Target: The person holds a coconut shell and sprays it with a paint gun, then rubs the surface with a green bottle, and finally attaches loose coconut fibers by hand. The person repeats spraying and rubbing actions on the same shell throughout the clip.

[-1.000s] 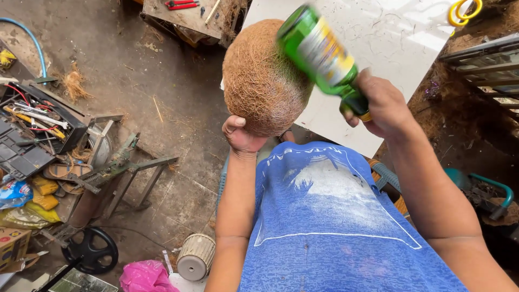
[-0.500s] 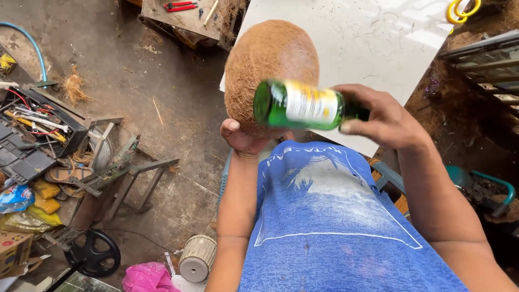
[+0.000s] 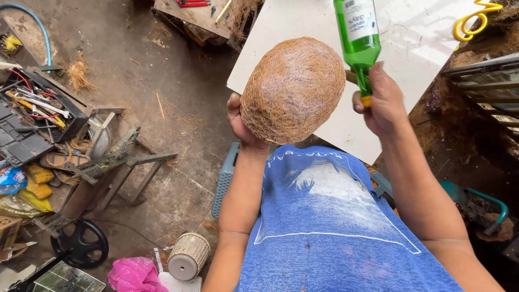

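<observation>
My left hand (image 3: pixel 241 128) cups a large brown, fibrous coconut (image 3: pixel 292 89) from below and holds it up in front of my chest. My right hand (image 3: pixel 383 100) grips a green glass bottle (image 3: pixel 358 39) by its neck, the bottle's base pointing up and away, just right of the coconut and apart from it. Both are held above a white table (image 3: pixel 400 48). My blue shirt (image 3: pixel 330 227) fills the lower middle of the view.
A toolbox with pliers and wires (image 3: pixel 38 108) and a metal stand (image 3: pixel 116 162) lie on the dirty floor at left. A black wheel (image 3: pixel 81 243), a small ribbed pot (image 3: pixel 188 256) and a pink bag (image 3: pixel 132 274) sit at bottom left. A yellow coiled hose (image 3: pixel 473 19) hangs top right.
My right hand swung the bottle across the front of the coconut, then lifted it back up to the right, base upward. The coconut stayed in my left hand.
</observation>
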